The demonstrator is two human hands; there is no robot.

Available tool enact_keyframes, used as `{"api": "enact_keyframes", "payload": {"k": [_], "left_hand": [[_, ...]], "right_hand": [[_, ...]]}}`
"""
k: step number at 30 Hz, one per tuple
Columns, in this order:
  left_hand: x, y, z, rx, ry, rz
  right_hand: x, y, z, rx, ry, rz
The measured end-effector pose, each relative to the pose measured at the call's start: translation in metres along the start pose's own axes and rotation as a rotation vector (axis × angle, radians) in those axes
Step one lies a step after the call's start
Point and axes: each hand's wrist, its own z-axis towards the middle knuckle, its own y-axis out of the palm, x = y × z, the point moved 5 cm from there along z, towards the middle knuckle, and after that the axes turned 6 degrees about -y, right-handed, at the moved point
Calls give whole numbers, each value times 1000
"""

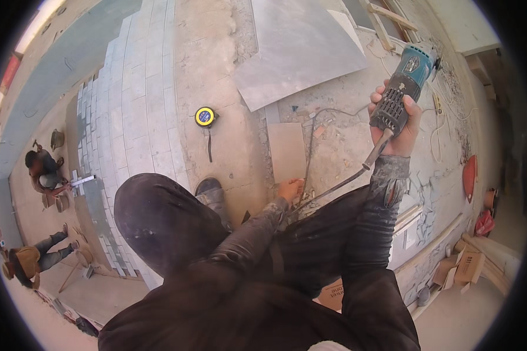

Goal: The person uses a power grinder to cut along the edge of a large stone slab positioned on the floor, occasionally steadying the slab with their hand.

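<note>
Raised at the upper right, my right hand is wrapped round the dark body of a teal and black angle grinder. Its head points away from me, and the black power cord runs from its rear down toward my other hand. My left hand is low near the ground, at the near end of a brown rectangular tile. Its fingers look curled beside the cord, but whether they grip it is hidden. A yellow and black tape measure lies ahead of my left shoe, its black strap trailing toward me.
A large grey slab lies ahead on rough, rubble-strewn ground. Laid grey pavers stretch along the left. Beyond them, one person crouches and another stands, with buckets nearby. Cardboard boxes and timber are at the right.
</note>
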Motion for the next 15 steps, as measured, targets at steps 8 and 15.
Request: {"api": "enact_keyframes", "payload": {"k": [8, 15], "left_hand": [[227, 49, -103, -532, 250, -168], [285, 64, -170, -362, 616, 186]], "right_hand": [[72, -30, -17, 125, 148, -179], [102, -4, 11, -174, 242, -298]]}}
